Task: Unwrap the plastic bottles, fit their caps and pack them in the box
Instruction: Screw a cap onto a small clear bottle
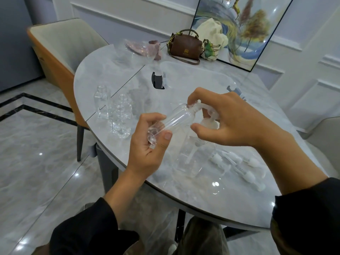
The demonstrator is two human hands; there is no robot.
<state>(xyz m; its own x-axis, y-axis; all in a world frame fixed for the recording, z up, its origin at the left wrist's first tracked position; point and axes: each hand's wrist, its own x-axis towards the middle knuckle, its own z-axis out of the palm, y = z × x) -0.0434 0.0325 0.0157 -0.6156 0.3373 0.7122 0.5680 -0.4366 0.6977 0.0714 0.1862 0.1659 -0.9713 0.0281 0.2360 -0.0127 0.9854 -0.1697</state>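
Note:
My left hand (149, 144) grips the base of a clear plastic bottle (176, 116), held tilted above the table with its threaded neck pointing up and right. My right hand (224, 118) pinches a white pump cap (209, 122) right at that neck. Three uncapped clear bottles (117, 111) stand at the table's left edge. Several white pump caps (239, 166) lie on the table below my right wrist. A clear plastic box (202, 78) with dark latches lies open behind my hands, hard to make out.
The round marble table (184, 196) carries a brown handbag (185, 46), a cream cloth bag (213, 39) and crumpled clear wrapping (136, 50) at the back. A framed painting leans against the wall. A chair (60, 52) stands at the left.

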